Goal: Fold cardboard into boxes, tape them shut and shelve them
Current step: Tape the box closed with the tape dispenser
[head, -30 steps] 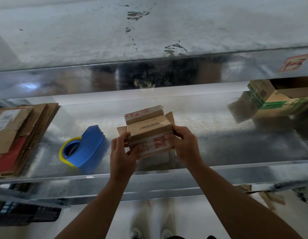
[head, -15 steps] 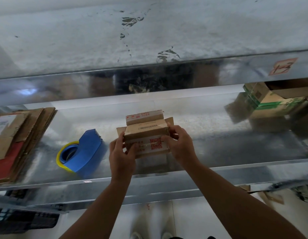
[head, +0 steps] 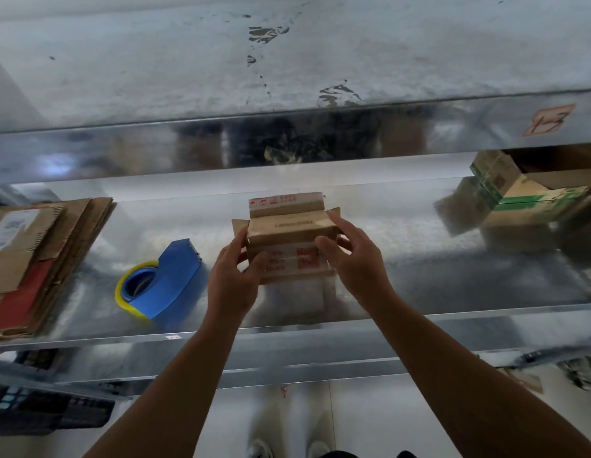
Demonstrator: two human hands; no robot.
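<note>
Galvanised steel shelf (head: 403, 259) is used as the bench: a small cardboard box (head: 289, 246) is held at mid-shelf, gripped at its sides by the left hand (head: 233, 279) and right hand (head: 353, 259). Flap-closing is judged under way; the blue tape dispenser (head: 168, 279), just left, is called for next.

No text fully legible. Box (head: 287, 234): red handling pictograms and red characters on rear flap, barcode strip on middle flap, red square code and red lines on front, all blurred. Pink tag (head: 548, 120), right end of upper shelf (head: 122, 150) front edge: handwritten marks, maybe "1-3", unsure. White label (head: 10, 228) on cardboard (head: 72, 233), left edge of lower shelf (head: 419, 259): unreadable. Carton (head: 519, 196), right edge: dark code square, unreadable.
</note>
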